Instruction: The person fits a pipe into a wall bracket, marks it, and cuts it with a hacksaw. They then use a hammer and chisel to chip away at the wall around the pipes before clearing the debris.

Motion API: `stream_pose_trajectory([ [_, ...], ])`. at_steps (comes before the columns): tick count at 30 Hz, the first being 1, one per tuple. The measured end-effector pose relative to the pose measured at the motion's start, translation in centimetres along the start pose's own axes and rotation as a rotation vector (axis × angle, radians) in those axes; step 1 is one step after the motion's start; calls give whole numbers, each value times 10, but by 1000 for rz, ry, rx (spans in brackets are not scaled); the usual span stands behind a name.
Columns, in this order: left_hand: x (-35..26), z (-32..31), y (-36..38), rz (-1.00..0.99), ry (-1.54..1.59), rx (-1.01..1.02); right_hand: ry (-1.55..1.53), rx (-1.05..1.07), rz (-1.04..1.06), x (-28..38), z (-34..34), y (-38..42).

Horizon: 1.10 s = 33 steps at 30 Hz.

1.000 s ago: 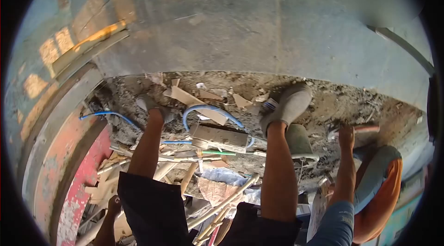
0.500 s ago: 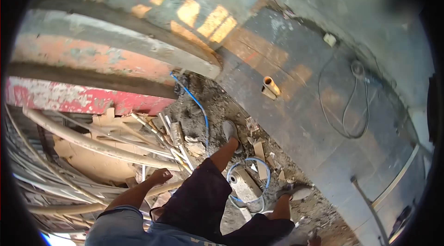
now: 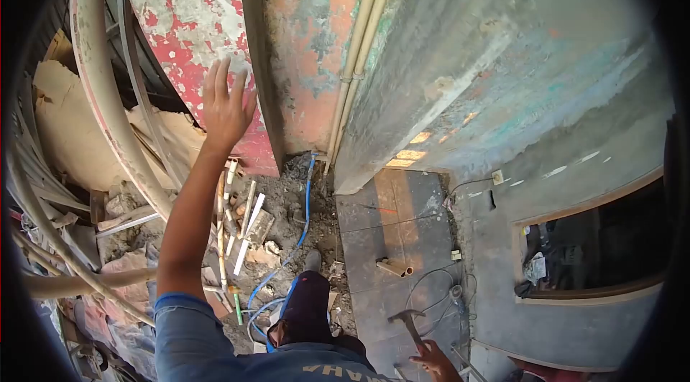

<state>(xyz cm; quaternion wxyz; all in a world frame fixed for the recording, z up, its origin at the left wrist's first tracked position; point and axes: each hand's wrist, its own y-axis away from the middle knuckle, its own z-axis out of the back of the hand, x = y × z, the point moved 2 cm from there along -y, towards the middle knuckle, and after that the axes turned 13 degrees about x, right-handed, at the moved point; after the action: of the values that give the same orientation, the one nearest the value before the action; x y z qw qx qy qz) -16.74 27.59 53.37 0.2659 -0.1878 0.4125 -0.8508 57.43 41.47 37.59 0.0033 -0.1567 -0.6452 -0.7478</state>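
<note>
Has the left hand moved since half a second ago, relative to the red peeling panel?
Yes. The left hand was low over the pipes and rubble beneath the red peeling panel; it is now raised, fingers spread, against that panel's lower part.
</note>
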Motion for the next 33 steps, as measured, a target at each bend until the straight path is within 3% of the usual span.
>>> stream_pose_trajectory([
  [1, 16, -10, -38, -2, 0, -76, 90, -11, 56, 36, 1, -8],
  [3, 43, -24, -100, -8, -19, -172, 714, -58, 209, 140, 3, -18],
  [7, 87, -48, -130, 51, -141, -161, 802, -123, 288, 302, -3, -78],
  [17, 90, -58, -123, 22, -139, -167, 743, -298, 754, 621, -12, -104],
  [22, 89, -61, -123, 14, -181, -178, 740, -271, 727, 683, 3, -123],
  [33, 87, -65, -125, -28, -305, -188, 620, -187, 775, 687, 33, -174],
])
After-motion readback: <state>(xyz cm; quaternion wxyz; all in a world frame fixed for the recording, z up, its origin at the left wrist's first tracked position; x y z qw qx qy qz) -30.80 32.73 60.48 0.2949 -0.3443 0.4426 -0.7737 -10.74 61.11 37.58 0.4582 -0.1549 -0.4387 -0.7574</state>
